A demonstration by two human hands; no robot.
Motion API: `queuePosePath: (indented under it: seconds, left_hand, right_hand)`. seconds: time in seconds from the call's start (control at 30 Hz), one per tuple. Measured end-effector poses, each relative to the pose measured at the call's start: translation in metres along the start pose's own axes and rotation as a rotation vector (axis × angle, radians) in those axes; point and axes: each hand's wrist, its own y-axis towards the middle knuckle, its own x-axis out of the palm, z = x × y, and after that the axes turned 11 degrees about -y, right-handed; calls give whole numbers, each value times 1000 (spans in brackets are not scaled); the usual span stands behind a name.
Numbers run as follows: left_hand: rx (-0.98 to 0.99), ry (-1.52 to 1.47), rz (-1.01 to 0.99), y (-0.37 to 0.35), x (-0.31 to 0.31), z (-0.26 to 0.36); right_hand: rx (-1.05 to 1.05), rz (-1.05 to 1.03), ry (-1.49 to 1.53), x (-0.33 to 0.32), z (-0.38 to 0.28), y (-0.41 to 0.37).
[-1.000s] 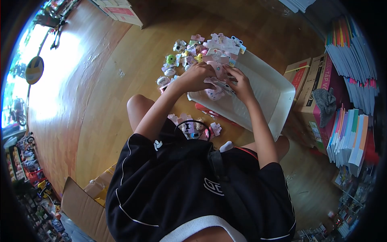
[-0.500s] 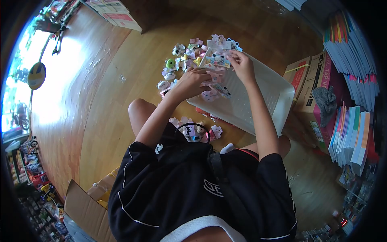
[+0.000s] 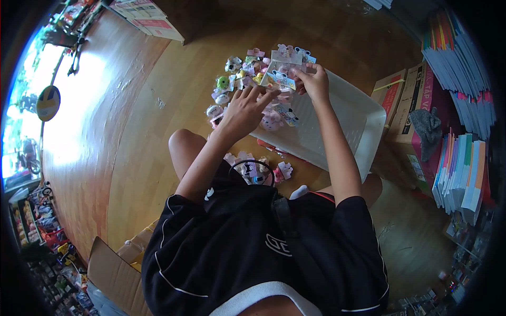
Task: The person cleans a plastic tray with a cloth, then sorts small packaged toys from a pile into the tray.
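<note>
A white plastic tray (image 3: 345, 126) lies in front of me, with small plush trinkets in clear packets at its left end. My right hand (image 3: 314, 84) is closed, thumb and fingers pinching the edge of a clear packet with a cartoon picture card (image 3: 281, 80). My left hand (image 3: 243, 111) reaches over the tray's left edge, back up and fingers spread, its fingertips near that packet. Below them in the tray are a pink plush packet (image 3: 272, 121) and another cartoon card (image 3: 287, 114). A pile of plush packets (image 3: 223, 82) lies on the floor left of the tray.
More plush packets (image 3: 255, 168) lie by my lap, near a dark loop. Cardboard boxes (image 3: 403, 110) with a grey cloth (image 3: 426, 129) stand at right, beside stacked notebooks (image 3: 461, 168). An opened carton (image 3: 113, 274) is at lower left, another box (image 3: 150, 18) at the top.
My left hand has drawn slightly back to the left, its fingers spreading. The picture-card packet in my right hand has tilted and shifted a little.
</note>
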Motion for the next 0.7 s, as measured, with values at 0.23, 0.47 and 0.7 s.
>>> queuePosePath:
  seconds: [0.23,0.47,0.7]
  left_hand:
    - [159,-60,16,-1,-2,32]
    - [196,-44,74,-7,19,24]
    - [142,-136,162,-15,7,20]
  right_hand:
    - [-162,-67,-50,9,27,17]
    - [-284,18,-74,-9,22,-15]
    - [-380,-16,-233,-31,26,-28]
